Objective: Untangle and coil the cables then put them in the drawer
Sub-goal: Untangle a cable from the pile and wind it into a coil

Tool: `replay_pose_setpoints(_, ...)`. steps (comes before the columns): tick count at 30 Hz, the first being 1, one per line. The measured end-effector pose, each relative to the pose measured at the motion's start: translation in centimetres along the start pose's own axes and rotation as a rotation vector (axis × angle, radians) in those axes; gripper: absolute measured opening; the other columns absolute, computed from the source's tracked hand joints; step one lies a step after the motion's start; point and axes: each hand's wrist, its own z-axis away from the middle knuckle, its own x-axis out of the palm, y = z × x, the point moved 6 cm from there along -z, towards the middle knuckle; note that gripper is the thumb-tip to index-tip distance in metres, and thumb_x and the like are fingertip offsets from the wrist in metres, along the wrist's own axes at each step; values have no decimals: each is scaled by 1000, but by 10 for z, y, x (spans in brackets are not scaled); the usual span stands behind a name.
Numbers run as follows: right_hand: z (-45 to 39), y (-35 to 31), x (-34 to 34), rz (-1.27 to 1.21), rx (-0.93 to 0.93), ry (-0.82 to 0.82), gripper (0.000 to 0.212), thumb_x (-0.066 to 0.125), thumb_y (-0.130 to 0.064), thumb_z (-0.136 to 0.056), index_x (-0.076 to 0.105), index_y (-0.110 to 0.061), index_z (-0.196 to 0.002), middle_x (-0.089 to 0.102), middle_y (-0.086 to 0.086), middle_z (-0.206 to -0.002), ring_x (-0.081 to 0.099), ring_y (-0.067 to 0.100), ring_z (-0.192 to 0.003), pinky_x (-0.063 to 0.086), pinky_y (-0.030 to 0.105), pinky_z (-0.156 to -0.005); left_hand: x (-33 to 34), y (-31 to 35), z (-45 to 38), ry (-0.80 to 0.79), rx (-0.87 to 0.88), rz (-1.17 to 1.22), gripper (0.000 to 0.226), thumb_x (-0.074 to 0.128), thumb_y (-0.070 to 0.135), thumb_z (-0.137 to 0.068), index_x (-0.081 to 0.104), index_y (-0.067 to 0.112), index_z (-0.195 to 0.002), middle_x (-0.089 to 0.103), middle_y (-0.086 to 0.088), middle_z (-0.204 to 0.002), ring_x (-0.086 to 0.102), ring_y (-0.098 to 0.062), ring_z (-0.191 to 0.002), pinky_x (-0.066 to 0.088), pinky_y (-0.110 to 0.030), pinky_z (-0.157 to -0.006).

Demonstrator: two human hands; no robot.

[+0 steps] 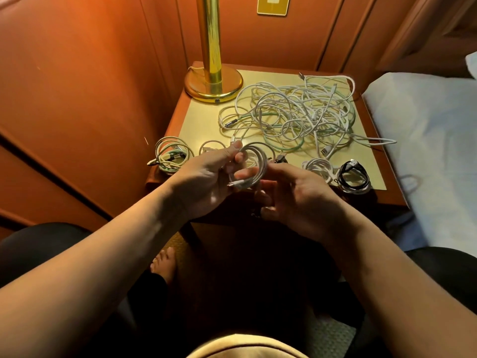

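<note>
A small white cable coil [254, 164] hangs just above the near edge of the nightstand [206, 120]. My left hand [209, 177] grips its left side, thumb and fingers curled round the loops. My right hand [294, 197] pinches the coil's lower right part. A big tangle of white and pale green cables [291, 112] covers the middle of the top. Finished coils lie along the near edge: a green-white coil [171, 155] at the left, a white coil [211, 147] behind my left hand, a white coil [318, 167] and a black coil [353, 174] at the right.
A brass lamp base [213, 85] stands at the back left of the nightstand. Orange wall panels close in the left and back. A bed with a white sheet [428, 140] lies along the right. My knees and a bare foot [165, 264] are below the nightstand.
</note>
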Motion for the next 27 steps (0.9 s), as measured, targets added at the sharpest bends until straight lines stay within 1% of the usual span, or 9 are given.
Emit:
replay_pose_setpoints(4,0,3,8,-123,49,-147,50,43,-44,-85,78,-11,-100,57,8,-93,46,16,-75,36,32,-63,5,2,1,-46,34,-66,32,45,30,-106,49,11,-82,36,-5,-69,43,-16,-64,48,-30,-79)
replay_pose_setpoints(6,1,4,9,16,56,-155,33,54,-40,-86,75,-16,-93,59,5,-90,49,14,-74,38,29,-62,4,1,-1,-52,61,-141,34,46,30,-107,51,11,-79,41,-4,-66,45,-16,-62,43,-31,-76)
replay_pose_setpoints(9,2,6,8,162,29,-141,12,72,-26,-93,74,-15,-96,69,6,-93,66,15,-79,57,31,-64,2,3,-1,-40,123,-255,36,50,30,-105,57,14,-74,44,1,-68,42,-12,-63,39,-27,-67)
replay_pose_setpoints(12,3,6,8,128,-13,-109,20,70,-19,-88,73,-9,-104,75,10,-97,75,25,-95,64,42,-77,0,6,-1,-22,171,-421,40,51,36,-104,61,22,-68,49,4,-68,42,-13,-65,37,-28,-63)
replay_pose_setpoints(14,2,6,5,109,-55,-49,23,73,-12,-85,73,-9,-108,76,14,-97,75,26,-91,64,41,-79,-3,9,-1,-5,186,-523,40,51,39,-103,63,24,-68,52,2,-72,41,-24,-71,33,-38,-69)
replay_pose_setpoints(16,0,8,1,135,-80,11,35,75,-2,-86,66,-11,-119,76,18,-95,75,28,-86,65,41,-78,-9,14,-1,67,182,-547,39,51,37,-105,62,23,-70,55,2,-72,46,-21,-71,36,-37,-72)
replay_pose_setpoints(18,-3,13,-4,275,-61,43,41,77,-1,-87,58,-9,-122,76,24,-92,75,31,-85,63,45,-81,-11,23,3,108,204,-589,37,49,34,-104,58,17,-73,53,6,-67,47,-7,-65,39,-24,-65)
replay_pose_setpoints(21,-6,25,-5,698,57,-41,16,83,-12,-86,70,-11,-94,78,19,-94,76,25,-83,61,41,-82,-7,22,10,38,174,-771,38,48,28,-105,60,10,-74,55,7,-64,48,-3,-62,42,-18,-64)
replay_pose_setpoints(27,-9,51,-1,1110,259,-129,20,85,-21,-86,72,-15,-72,81,2,-91,76,18,-70,61,32,-81,0,5,12,-117,2,-1095,43,54,50,-100,67,18,-74,59,2,-70,51,-16,-69,44,-46,-76)
